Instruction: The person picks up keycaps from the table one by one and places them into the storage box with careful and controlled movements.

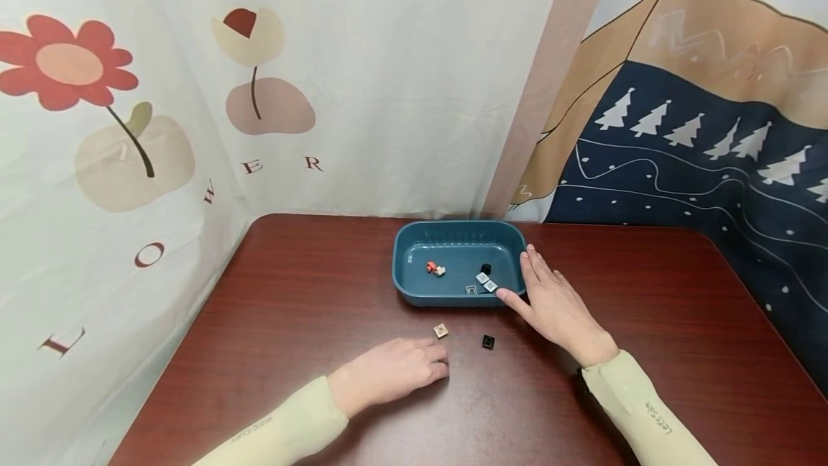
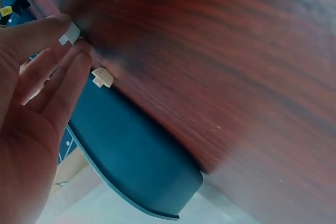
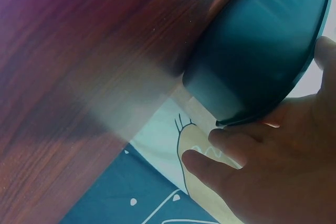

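My left hand (image 1: pixel 404 369) is low over the table in front of a blue plastic basin (image 1: pixel 459 301). Thumb and fingertips pinch a pale grey keycap (image 2: pixel 71 33), seen in the left wrist view and hidden by the hand in the head view. Just beyond those fingers lies a beige keycap (image 1: pixel 440 331); a black keycap (image 1: pixel 488 342) is to its right. My right hand (image 1: pixel 559 311) rests at the basin's right front corner, thumb by the near rim and straight fingers along the right side. Inside the basin are white keycaps (image 1: pixel 486 282) and another black keycap (image 1: pixel 486 268).
Toward the basin's left lie small orange and cream pieces (image 1: pixel 435 268). The dark red wooden table (image 1: pixel 310 279) carries everything. Printed curtains (image 1: pixel 401 92) hang behind the far edge and along both sides.
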Available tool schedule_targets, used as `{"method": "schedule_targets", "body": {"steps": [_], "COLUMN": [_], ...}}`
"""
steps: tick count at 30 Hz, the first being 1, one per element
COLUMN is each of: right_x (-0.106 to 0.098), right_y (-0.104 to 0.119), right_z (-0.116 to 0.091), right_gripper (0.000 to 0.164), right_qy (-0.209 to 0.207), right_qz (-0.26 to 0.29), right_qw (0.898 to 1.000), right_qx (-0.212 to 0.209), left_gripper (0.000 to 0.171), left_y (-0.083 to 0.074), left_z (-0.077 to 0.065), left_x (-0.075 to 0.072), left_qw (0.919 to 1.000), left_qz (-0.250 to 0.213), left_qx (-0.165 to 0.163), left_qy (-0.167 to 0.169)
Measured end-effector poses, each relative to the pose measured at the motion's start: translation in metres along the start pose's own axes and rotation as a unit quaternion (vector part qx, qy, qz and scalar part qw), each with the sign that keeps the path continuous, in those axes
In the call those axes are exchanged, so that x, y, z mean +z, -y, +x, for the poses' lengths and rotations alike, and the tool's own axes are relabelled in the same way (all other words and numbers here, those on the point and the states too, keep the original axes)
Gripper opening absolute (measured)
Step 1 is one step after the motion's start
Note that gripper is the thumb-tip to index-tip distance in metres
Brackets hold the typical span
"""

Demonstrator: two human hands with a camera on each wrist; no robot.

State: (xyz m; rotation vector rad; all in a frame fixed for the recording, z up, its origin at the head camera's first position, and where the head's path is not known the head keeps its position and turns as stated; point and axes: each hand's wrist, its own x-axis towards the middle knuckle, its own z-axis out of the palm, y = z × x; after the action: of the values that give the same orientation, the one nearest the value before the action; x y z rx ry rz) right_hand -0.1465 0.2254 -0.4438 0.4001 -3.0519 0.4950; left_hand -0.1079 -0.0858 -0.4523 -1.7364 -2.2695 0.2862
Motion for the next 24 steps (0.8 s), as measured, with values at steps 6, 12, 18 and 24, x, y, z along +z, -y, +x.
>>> {"method": "schedule_targets", "body": {"steps": [6, 12, 18, 24], "right_x": [0.000, 0.000, 0.000, 0.001], "right_y": [0.000, 0.001, 0.001, 0.000], "right_z": [0.000, 0.000, 0.000, 0.001], "right_gripper": [0.100, 0.098, 0.099, 0.101], "right_qy": [-0.003, -0.001, -0.003, -0.002], "right_qz": [-0.001, 0.000, -0.001, -0.005], "right_qw": [1.000, 1.000, 1.000, 1.000], "right_qx": [-0.003, -0.003, -0.003, -0.002], "left_gripper": [0.017, 0.021, 0.024, 0.029], "left_y": [0.007, 0.017, 0.022, 0.026], "left_z": [-0.003, -0.004, -0.005, -0.005], "left_x": [-0.006, -0.016, -0.025, -0.028], "left_qw": [0.9993, 0.9947, 0.9815, 0.9739], "left_qz": [-0.019, -0.059, -0.143, -0.159], "left_qx": [-0.016, -0.045, -0.075, -0.081], "left_qy": [-0.029, -0.071, -0.103, -0.140]}}
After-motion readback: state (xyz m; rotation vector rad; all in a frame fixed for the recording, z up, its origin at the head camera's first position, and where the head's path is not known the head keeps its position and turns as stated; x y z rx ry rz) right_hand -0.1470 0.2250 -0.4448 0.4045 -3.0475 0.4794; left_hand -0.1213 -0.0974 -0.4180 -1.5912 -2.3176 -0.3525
